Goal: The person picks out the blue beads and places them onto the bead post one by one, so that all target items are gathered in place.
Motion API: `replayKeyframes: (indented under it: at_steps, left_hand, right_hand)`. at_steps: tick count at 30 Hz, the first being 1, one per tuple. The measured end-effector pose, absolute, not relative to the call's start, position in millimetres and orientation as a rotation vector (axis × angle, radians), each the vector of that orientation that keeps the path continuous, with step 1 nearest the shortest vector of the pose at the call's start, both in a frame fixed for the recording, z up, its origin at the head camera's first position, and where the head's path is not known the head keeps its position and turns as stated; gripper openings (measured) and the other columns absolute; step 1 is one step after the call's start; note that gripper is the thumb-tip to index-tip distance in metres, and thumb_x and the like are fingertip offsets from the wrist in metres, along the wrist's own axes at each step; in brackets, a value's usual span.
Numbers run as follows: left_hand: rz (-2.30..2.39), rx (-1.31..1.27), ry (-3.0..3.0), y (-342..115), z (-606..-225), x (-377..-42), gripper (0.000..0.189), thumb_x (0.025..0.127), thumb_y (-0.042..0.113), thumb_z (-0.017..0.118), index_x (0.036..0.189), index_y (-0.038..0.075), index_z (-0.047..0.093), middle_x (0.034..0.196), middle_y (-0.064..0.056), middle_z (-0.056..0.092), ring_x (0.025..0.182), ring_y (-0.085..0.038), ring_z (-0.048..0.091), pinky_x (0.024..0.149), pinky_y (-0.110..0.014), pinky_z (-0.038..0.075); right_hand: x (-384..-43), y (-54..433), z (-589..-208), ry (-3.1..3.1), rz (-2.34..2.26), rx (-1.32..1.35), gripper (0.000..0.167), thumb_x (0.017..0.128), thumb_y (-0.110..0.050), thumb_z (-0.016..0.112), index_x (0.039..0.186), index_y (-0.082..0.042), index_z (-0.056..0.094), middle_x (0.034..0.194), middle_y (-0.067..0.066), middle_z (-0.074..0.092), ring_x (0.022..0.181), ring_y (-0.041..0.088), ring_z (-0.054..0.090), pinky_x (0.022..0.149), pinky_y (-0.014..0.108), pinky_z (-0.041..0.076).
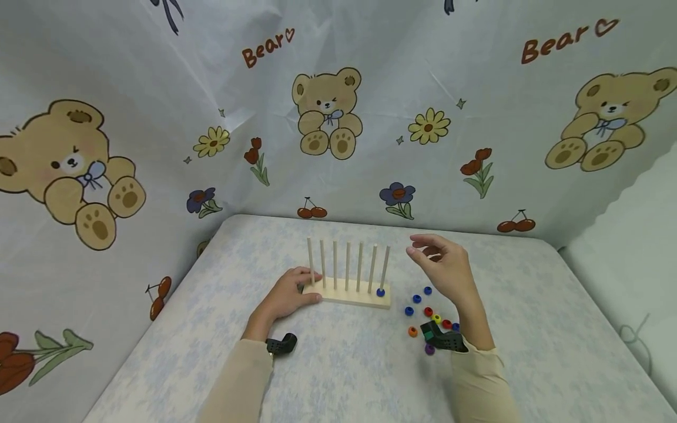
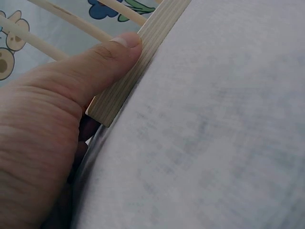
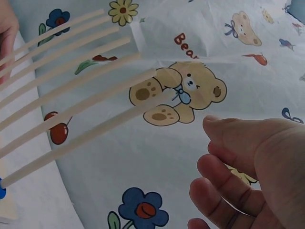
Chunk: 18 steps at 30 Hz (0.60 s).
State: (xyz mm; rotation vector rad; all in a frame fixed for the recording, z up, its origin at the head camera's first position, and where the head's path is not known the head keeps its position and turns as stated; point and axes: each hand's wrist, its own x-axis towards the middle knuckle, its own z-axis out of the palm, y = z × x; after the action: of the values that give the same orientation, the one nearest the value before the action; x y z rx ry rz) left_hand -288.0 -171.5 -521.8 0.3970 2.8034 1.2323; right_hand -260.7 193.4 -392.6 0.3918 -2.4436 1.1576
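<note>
A wooden peg stand [image 1: 346,296] with a row of several upright pegs sits on the table. My left hand [image 1: 288,292] grips the left end of its base, thumb along the front edge [image 2: 128,71] and fingers behind. One blue bead [image 1: 381,292] rests at the foot of the rightmost peg. To the right of the stand my right hand [image 1: 444,267] is raised above the table, fingers loosely bent, with nothing visible in them. In the right wrist view, the thumb [image 3: 228,136] is apart from the lower fingers, and the pegs [image 3: 81,138] slant in from the left.
Loose beads lie right of the stand: several blue ones [image 1: 409,311], red [image 1: 428,312], yellow [image 1: 436,318], orange [image 1: 412,332] and purple [image 1: 430,349]. Some lie close to the right wrist's camera [image 1: 441,338]. A bear-print sheet [image 1: 370,176] hangs behind the table.
</note>
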Motion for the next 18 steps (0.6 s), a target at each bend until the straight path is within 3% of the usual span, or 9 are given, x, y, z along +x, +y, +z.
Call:
replayKeyframes:
  at_steps: [8,13,18]
  left_hand:
    - [1.236,0.417,2.811,-171.8,-524.3,-288.2,0.053,0.08,0.049,0.082,0.129,0.04,0.066,0.136,0.012,0.056,0.136,-0.02,0.046,0.113,-0.049,0.041]
    - [1.239,0.415,2.807,-171.2,-524.8,-288.6,0.054,0.078,0.052,0.081,0.129,0.042,0.066,0.137,0.014,0.056,0.137,-0.02,0.045,0.113,-0.05,0.04]
    - [1.244,0.424,2.822,-173.0,-524.5,-288.2,0.055,0.077,0.055,0.08,0.129,0.042,0.066,0.137,0.014,0.056,0.139,-0.021,0.044,0.112,-0.053,0.04]
  right_hand:
    - [-262.6,214.7,-394.2,-2.466,1.134,0.293,0.037,0.097,-0.037,0.067,0.125,-0.013,0.071,0.109,0.009,0.073,0.092,0.02,0.065,0.077,0.007,0.045]
    - [-263.4,229.1,-397.3,-2.519,1.145,0.249,0.04,0.098,-0.04,0.065,0.128,-0.014,0.069,0.112,0.009,0.071,0.094,0.017,0.064,0.078,0.011,0.048]
    - [-264.3,237.8,-399.2,-2.584,1.166,0.281,0.035,0.099,-0.035,0.064,0.127,-0.014,0.069,0.111,0.009,0.071,0.092,0.019,0.064,0.07,0.02,0.052]
